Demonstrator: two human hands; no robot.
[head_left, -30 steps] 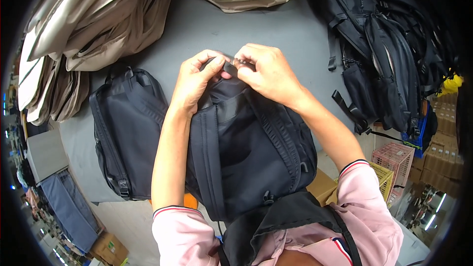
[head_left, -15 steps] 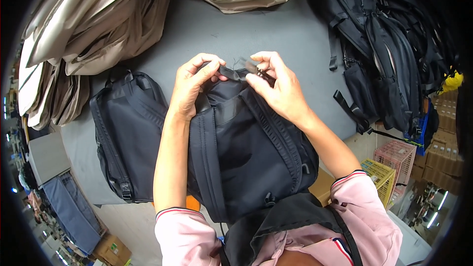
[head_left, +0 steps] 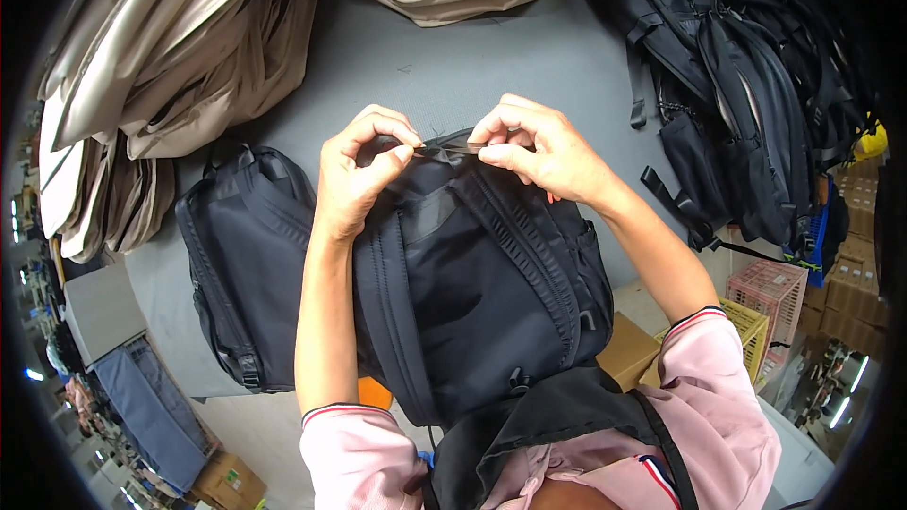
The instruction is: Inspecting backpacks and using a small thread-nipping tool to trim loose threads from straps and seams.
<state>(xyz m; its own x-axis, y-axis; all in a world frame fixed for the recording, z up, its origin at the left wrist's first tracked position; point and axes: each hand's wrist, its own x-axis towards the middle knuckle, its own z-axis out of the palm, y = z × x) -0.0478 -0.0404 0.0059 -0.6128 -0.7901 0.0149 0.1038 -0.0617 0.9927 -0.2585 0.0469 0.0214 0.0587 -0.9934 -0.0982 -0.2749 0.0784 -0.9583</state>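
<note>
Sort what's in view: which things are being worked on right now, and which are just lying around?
In hand:
black backpack, its top strap pinched by left hand and right hand

Lying about:
second black backpack
beige bags
black backpack pile
pink crate
grey table

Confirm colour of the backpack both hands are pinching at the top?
Black, straps included. The backpack shows best in the head view, pinched by the left hand and right hand.

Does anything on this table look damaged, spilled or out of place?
Nothing stands out. Both hands, left hand and right hand, pinch the top edge of a black backpack; another black backpack lies beside it, with beige bags stacked along the grey table.
</note>
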